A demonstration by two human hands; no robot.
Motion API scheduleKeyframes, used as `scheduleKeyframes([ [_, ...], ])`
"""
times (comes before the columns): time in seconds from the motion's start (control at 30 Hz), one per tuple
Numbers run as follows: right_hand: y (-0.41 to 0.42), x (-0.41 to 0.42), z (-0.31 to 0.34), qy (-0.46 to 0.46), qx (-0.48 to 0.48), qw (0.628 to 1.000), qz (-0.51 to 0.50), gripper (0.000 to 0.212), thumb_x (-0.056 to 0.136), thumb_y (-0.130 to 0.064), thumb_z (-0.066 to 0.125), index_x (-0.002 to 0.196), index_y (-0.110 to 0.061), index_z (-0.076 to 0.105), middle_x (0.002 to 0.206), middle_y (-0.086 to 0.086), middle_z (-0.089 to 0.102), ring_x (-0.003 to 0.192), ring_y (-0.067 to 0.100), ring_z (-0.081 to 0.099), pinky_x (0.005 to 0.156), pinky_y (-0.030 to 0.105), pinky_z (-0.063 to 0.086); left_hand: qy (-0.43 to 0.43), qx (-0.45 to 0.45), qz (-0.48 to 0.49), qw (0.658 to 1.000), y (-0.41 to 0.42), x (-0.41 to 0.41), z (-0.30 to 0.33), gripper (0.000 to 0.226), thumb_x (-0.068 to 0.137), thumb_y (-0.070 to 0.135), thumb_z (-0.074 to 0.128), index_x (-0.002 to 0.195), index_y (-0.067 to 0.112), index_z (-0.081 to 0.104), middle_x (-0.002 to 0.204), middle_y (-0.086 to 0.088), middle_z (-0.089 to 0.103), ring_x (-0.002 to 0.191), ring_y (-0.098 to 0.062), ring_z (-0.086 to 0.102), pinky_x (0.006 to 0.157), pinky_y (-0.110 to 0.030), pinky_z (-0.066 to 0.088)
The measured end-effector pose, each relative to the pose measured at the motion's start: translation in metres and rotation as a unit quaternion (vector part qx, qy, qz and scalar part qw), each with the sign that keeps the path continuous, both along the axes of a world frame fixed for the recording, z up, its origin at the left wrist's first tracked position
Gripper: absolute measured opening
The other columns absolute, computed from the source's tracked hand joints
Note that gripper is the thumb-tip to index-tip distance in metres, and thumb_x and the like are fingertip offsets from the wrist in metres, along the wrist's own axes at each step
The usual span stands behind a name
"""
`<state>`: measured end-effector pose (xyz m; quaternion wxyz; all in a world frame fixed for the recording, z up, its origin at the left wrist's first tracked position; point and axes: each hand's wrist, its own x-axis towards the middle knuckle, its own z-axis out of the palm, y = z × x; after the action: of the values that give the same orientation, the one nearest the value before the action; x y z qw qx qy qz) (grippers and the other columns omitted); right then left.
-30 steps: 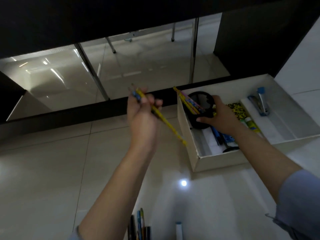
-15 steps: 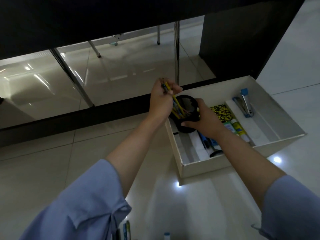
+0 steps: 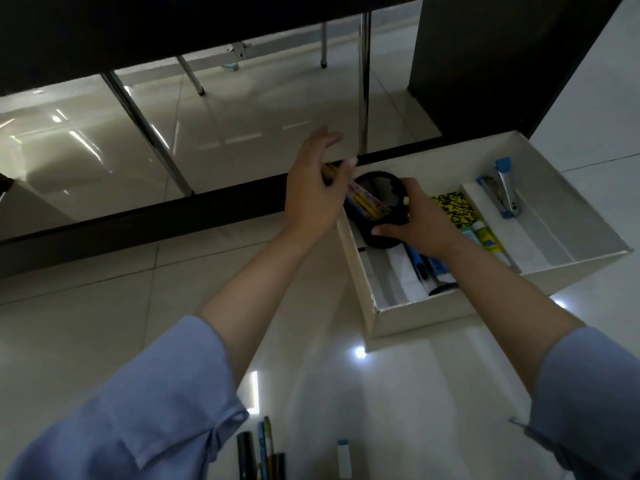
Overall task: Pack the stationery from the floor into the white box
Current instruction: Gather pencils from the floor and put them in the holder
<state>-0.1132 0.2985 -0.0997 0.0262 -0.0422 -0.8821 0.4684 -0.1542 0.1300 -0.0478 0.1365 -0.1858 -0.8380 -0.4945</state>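
Stationery lay in two places. White box [image 3: 391,317] sat on the tiled floor [image 3: 104,341], its far edge against a dark low panel [image 3: 138,223]. Inside, from the right: a blue-and-metal stapler [image 3: 504,192] in its own narrow compartment; a yellow-and-black patterned item [image 3: 452,207] and a yellow-green tube [image 3: 486,239] in the middle; blue pens [image 3: 420,265] and white items nearer the left, partly hidden under the right wrist. A black round pen holder [image 3: 381,202] stood at the far-left corner of the box, holding yellow pencils [image 3: 367,206] that leaned toward the left.

On the floor at the bottom edge of view, between the two blue sleeves, lay a small group of pens [image 3: 263,452] and a white stick with a blue cap [image 3: 343,459], well apart from the box. Chrome furniture legs [image 3: 145,129] stood beyond the dark panel.

Left hand [image 3: 315,192] was just beside the holder's left rim, fingers spread and mostly straight, grip loose; the thumb lay near the pencil tops, but contact could not be told. Right hand [image 3: 420,223] gripped the holder from the right, fingers curled over its rim, thumb against its near wall. Both forearms crossed above the floor, the right one covering part of the box's contents.
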Motion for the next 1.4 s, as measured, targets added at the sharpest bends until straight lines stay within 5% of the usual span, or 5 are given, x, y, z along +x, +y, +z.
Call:
scheduleKeyframes([
  [0.17, 0.002, -0.001, 0.000, -0.002, 0.025, 1.000, 0.006, 0.075, 0.066, -0.018, 0.083, 0.126, -0.004, 0.040, 0.125, 0.009, 0.055, 0.110, 0.021, 0.054, 0.092, 0.035, 0.046, -0.064, 0.061, 0.078, 0.993, -0.069, 0.063, -0.006, 0.020, 0.089, 0.016, 0.053, 0.106, 0.010, 0.062, 0.104, 0.000, 0.064, 0.091, 0.004, 0.057, 0.083, -0.012, 0.045],
  [0.33, 0.003, -0.002, -0.002, 0.001, 0.068, 0.998, 0.015, 0.075, 0.069, -0.024, 0.081, 0.125, 0.000, 0.037, 0.129, 0.015, 0.051, 0.116, 0.027, 0.051, 0.097, 0.046, 0.044, -0.208, -0.075, 0.168, 0.961, -0.149, 0.176, -0.064, 0.015, 0.086, 0.006, 0.058, 0.087, 0.021, 0.063, 0.087, 0.005, 0.064, 0.074, -0.001, 0.058, 0.067, -0.008, 0.041],
  [0.87, 0.004, -0.001, -0.002, 0.009, 0.073, 0.997, 0.015, 0.077, 0.071, -0.028, 0.080, 0.130, -0.005, 0.036, 0.136, 0.011, 0.047, 0.120, 0.024, 0.049, 0.102, 0.042, 0.043, -0.261, -0.438, 0.031, 0.860, -0.155, 0.221, -0.096, 0.035, 0.086, 0.037, 0.060, 0.114, 0.023, 0.047, 0.104, 0.005, 0.060, 0.101, -0.019, 0.051, 0.074, -0.028, 0.036],
  [1.1, 0.003, -0.001, -0.003, 0.009, 0.070, 0.997, 0.013, 0.077, 0.071, -0.028, 0.079, 0.131, -0.006, 0.035, 0.137, 0.011, 0.046, 0.120, 0.024, 0.049, 0.102, 0.040, 0.043, -0.282, -0.318, 0.060, 0.903, -0.140, 0.231, -0.102, 0.035, 0.080, 0.026, 0.069, 0.106, 0.018, 0.046, 0.089, 0.003, 0.059, 0.084, -0.017, 0.054, 0.066, -0.025, 0.038],
  [1.4, 0.004, 0.000, -0.002, 0.016, 0.061, 0.998, 0.017, 0.077, 0.072, -0.027, 0.079, 0.131, -0.005, 0.035, 0.136, 0.010, 0.047, 0.120, 0.019, 0.047, 0.101, 0.032, 0.041, -0.358, -0.404, 0.122, 0.833, -0.136, 0.235, -0.105, 0.034, 0.078, 0.055, 0.063, 0.085, 0.023, 0.052, 0.090, 0.006, 0.061, 0.095, -0.016, 0.049, 0.075, -0.029, 0.025],
])
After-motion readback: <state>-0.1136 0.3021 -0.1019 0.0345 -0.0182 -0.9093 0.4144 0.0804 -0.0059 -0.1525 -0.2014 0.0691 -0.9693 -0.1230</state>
